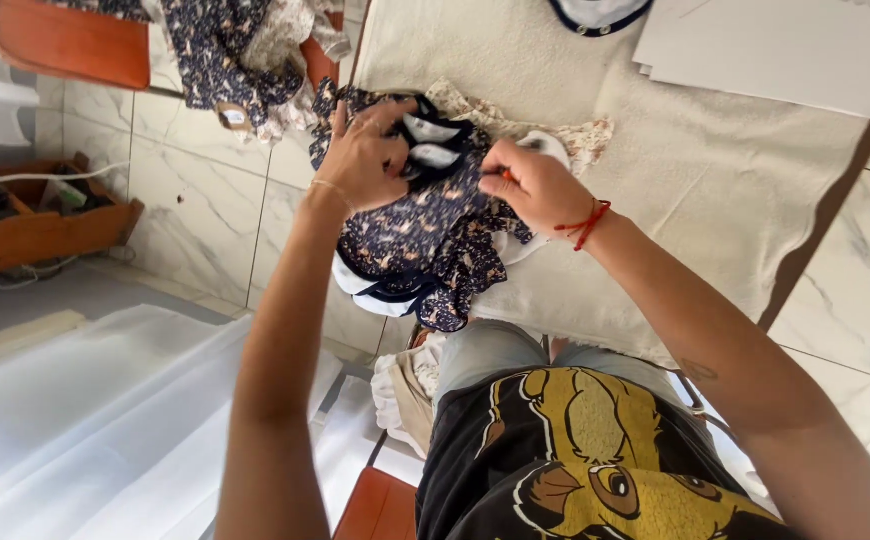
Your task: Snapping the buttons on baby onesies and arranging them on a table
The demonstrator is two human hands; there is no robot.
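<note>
Both hands work a navy floral cotton garment with white trim [425, 235] bunched between them on the cream-towelled table [715, 170], left hand [363, 158] clutching its collar steady, right hand [535, 185] pinching fabric beside it.

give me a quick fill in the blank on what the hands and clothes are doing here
1. Both hands grip a dark ____ floral garment at the table's edge.
2. The right hand has a ____ string tied round its wrist.
3. The left hand presses on the garment near its white-and-navy ____.
4. The garment lies on a ____ cloth that covers the table.

Missing words: blue; red; collar; cream
</note>
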